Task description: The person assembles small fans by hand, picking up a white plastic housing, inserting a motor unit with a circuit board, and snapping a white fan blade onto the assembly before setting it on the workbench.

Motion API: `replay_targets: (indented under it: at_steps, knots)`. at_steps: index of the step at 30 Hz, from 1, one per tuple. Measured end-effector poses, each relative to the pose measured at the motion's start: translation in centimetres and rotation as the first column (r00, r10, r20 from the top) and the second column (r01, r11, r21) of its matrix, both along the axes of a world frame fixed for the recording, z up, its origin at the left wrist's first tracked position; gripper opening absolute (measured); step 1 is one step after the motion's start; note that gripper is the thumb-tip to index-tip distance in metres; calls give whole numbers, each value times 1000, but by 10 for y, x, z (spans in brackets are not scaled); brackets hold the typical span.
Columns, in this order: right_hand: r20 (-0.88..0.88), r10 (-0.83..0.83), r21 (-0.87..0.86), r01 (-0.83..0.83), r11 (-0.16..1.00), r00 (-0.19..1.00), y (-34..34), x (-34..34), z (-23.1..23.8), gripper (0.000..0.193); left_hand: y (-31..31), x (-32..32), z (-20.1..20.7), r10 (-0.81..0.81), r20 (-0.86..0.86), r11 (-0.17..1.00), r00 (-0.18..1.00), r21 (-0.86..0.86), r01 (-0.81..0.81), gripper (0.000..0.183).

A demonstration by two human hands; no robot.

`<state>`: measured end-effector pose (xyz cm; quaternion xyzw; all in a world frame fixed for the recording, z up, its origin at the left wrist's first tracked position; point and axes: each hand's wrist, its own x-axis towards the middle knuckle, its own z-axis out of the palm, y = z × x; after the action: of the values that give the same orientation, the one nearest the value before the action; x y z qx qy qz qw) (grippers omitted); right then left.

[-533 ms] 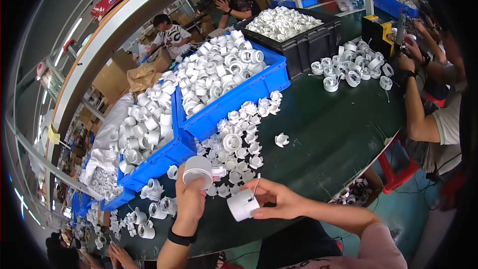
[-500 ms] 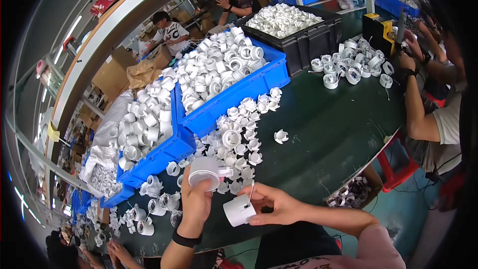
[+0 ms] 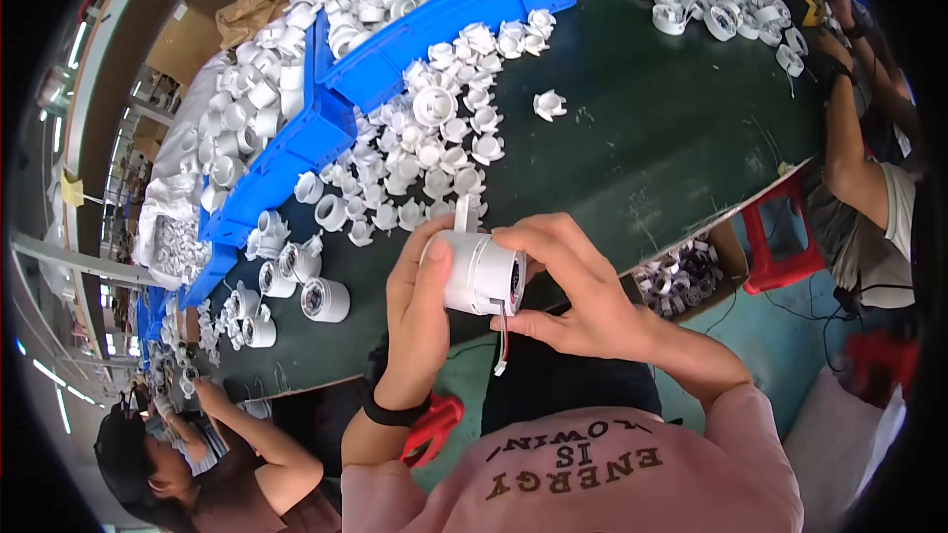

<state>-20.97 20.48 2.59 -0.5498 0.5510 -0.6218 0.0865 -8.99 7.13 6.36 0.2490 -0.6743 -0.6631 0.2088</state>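
My left hand [image 3: 415, 311] is closed round a white plastic cylindrical housing [image 3: 460, 271], which has a tab [image 3: 468, 209] sticking up. My right hand [image 3: 592, 301] grips a second white cylinder [image 3: 502, 265] at its right end, thumb below and fingers above. The two cylinders meet end to end; whether they are locked together I cannot tell. A short wire with a small white plug [image 3: 503, 341] hangs from the right-hand piece, whose open end looks dark inside. Both hands are over the near edge of the dark green table [image 3: 642, 148].
Beyond my hands lie many white petal-shaped parts [image 3: 434, 104]. Blue bins [image 3: 454, 25] of white rings stand behind them. Several wired cylinders [image 3: 326, 300] stand at left, more [image 3: 721, 15] at far right. A cardboard box [image 3: 731, 249], red stool [image 3: 780, 242] and co-workers [image 3: 217, 464] flank me.
The two cylinders, held apart before, are now end to end between my hands. Both hands have come together and nearer to my body; the view has tilted downward.
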Motion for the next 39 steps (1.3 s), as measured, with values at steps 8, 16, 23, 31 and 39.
replay_targets:
  at_steps: [8,16,23,31,39]
  knots:
    - [367,157,98,-206,974,917,8,18,-13,74,14,13,-32,-97,-318,877,943,-475,-70,47]
    - [487,302,136,-412,901,820,13,26,-11,64,14,26,-55,-89,-415,714,905,-660,-232,65]
    - [628,378,29,-506,862,680,10,35,-15,54,0,38,-33,-254,-120,407,960,-913,-7,67]
    - [658,387,18,-527,849,646,3,34,-4,50,2,36,-45,-108,-382,588,918,-769,-251,77]
    - [-123,27,335,16,942,992,-9,2,-9,58,13,12,-34,-41,-110,998,993,42,46,61]
